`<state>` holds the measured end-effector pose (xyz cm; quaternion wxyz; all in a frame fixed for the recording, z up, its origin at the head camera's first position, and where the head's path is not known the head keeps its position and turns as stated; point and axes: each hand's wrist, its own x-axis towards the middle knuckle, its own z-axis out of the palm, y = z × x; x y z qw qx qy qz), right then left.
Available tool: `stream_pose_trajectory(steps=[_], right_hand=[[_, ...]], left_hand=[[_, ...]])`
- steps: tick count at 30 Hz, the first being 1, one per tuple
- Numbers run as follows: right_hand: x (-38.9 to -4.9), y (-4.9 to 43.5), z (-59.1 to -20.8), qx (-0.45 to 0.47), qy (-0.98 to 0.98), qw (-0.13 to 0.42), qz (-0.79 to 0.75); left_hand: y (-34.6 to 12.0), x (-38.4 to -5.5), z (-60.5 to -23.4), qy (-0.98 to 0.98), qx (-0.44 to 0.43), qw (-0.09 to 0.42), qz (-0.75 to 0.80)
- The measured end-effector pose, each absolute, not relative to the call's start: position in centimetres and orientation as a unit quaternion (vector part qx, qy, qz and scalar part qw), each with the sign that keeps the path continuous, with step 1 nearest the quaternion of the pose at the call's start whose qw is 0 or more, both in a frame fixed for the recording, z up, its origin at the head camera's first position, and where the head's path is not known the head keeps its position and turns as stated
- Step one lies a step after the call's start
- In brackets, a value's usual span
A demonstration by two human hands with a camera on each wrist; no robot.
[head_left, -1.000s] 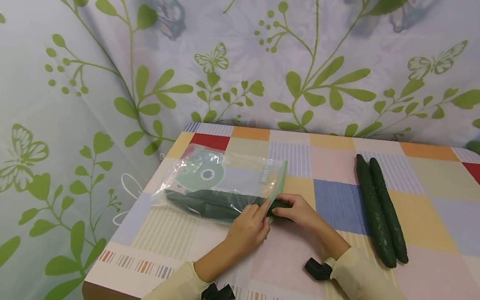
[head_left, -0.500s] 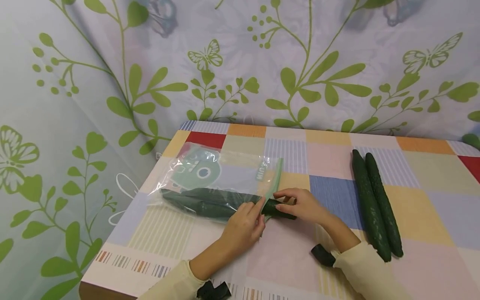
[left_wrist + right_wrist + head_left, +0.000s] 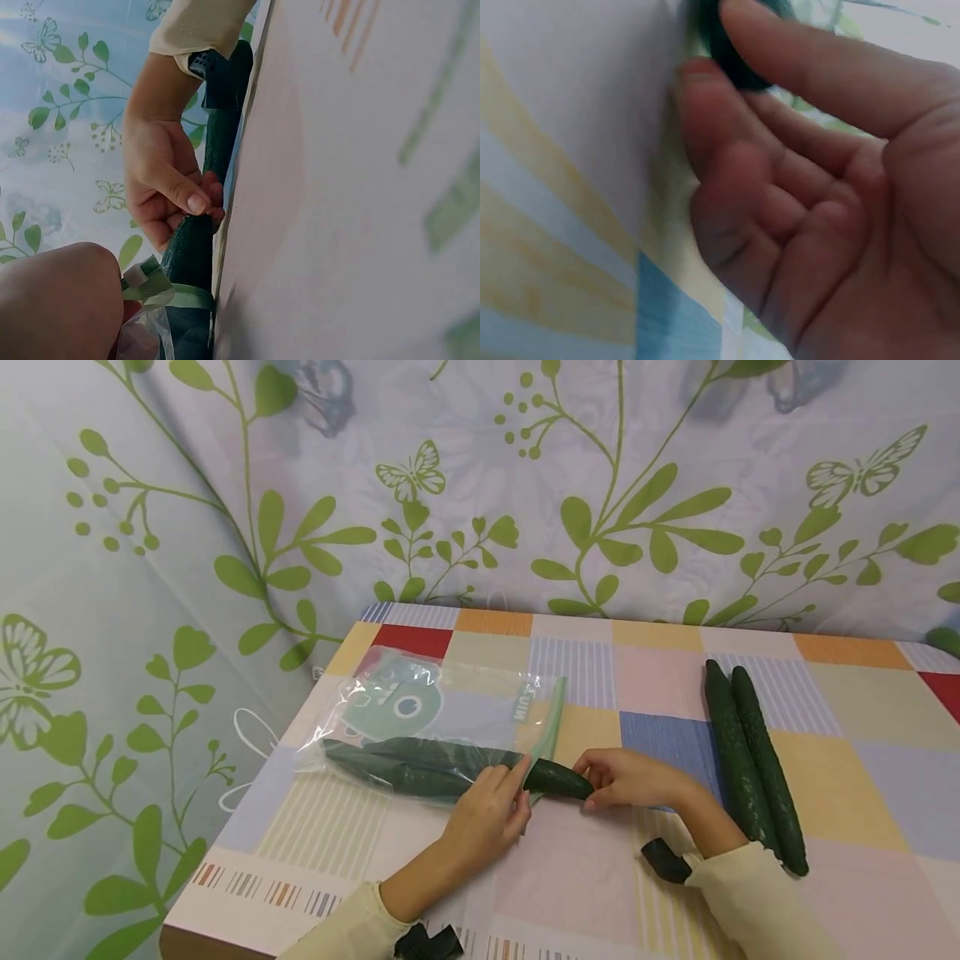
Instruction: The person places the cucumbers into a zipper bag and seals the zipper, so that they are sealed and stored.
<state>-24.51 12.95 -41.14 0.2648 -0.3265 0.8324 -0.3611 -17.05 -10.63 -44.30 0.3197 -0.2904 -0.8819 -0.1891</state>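
Note:
A clear zip bag (image 3: 480, 706) with a green zip strip and a cartoon print lies flat on the table. Inside it are cucumbers (image 3: 405, 772), seen through the plastic. One cucumber (image 3: 557, 778) sticks its end out of the bag's mouth on the right. My left hand (image 3: 487, 814) lies over the bag's lower mouth corner and grips the edge by the zip strip; its thumb is largely hidden. With thumb and fingers, my right hand (image 3: 633, 777) pinches the tip of the protruding cucumber, also seen in the left wrist view as a dark cucumber (image 3: 191, 251).
Two more cucumbers (image 3: 750, 768) lie side by side to the right of my right hand. A patchwork cloth (image 3: 862, 777) covers the table, and a leaf-print curtain (image 3: 480, 485) hangs behind it. A white cord (image 3: 258, 735) loops beyond the left edge.
My right hand has slid rightward from the bag's mouth to the cucumber's tip, and more of that cucumber's end shows outside. The left hand stays at the mouth.

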Motion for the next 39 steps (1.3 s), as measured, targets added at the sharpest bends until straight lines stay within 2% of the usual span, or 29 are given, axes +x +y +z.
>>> stream_pose_trajectory(steps=[4, 12, 21, 31, 39], right_hand=[[-24.4, 12.7, -41.5, -0.330, 0.825, 0.251, -0.384], [-24.4, 11.1, -42.5, -0.322, 0.784, 0.278, -0.452], [-24.6, 7.8, -43.6, -0.328, 0.757, 0.254, -0.506], [-24.6, 6.4, -43.9, -0.304, 0.792, 0.239, -0.473], [-24.5, 6.2, -43.5, -0.300, 0.828, 0.202, -0.429]], left_hand=[[-10.6, -17.1, -44.3, -0.881, -0.293, 0.322, -0.186], [-10.5, -17.0, -44.3, -0.876, -0.298, 0.330, -0.187], [-10.2, -17.0, -44.4, -0.876, -0.304, 0.329, -0.180], [-10.4, -17.1, -44.6, -0.871, -0.310, 0.338, -0.177], [-10.7, -17.0, -44.3, -0.879, -0.300, 0.318, -0.190]])
